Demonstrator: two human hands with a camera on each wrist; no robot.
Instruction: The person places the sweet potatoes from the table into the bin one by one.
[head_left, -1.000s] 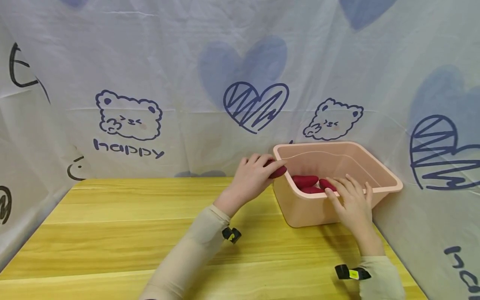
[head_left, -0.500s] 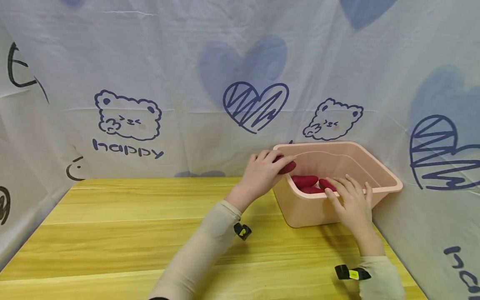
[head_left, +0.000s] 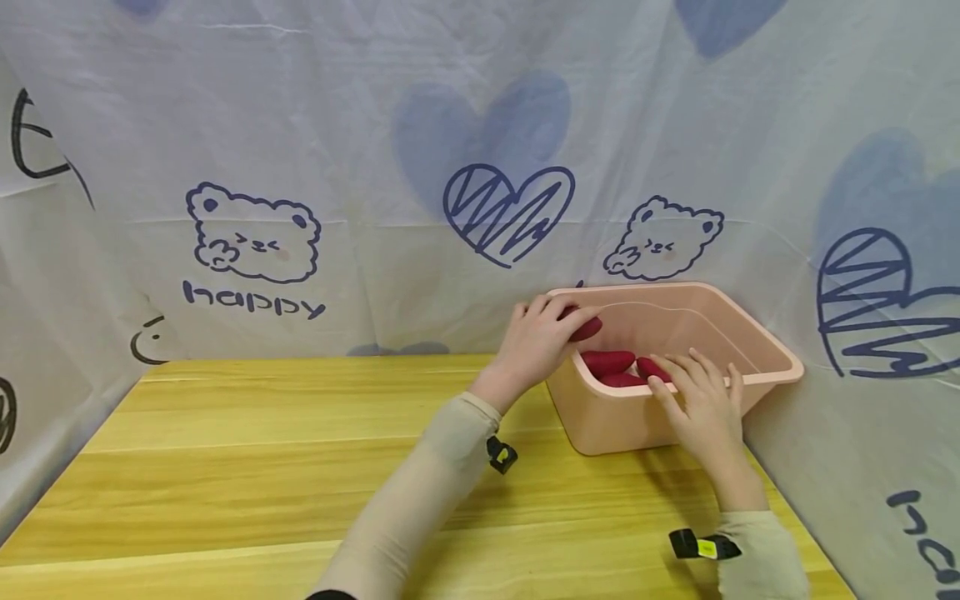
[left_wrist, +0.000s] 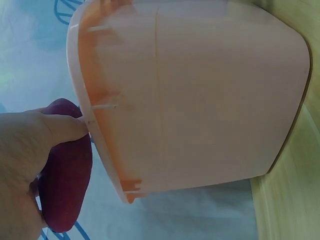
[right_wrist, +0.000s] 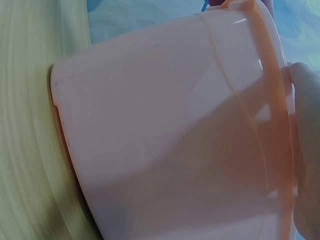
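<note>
My left hand [head_left: 534, 346] grips a dark red sweet potato [head_left: 586, 327] over the left rim of a pink plastic bin [head_left: 611, 421]. In the left wrist view the thumb lies along the sweet potato [left_wrist: 67, 175], close to the bin's rim [left_wrist: 80, 85]. My right hand [head_left: 705, 408] rests over the near rim, its fingers relaxed and reaching a little inside. Several more sweet potatoes [head_left: 609, 362] lie in the bin, partly hidden by the rim. In the right wrist view the thumb [right_wrist: 305, 82] touches the rim's edge.
The bin stands at the right end of a yellow wood-grain table [head_left: 262, 467]. Behind and to the right hangs a pale cloth [head_left: 375, 208] with hearts and bear drawings, close to the bin. Black bands are on both wrists.
My left hand has moved right and slightly up, carrying the sweet potato from outside the left rim to over the bin's inside. The right hand has stayed on the near rim.
</note>
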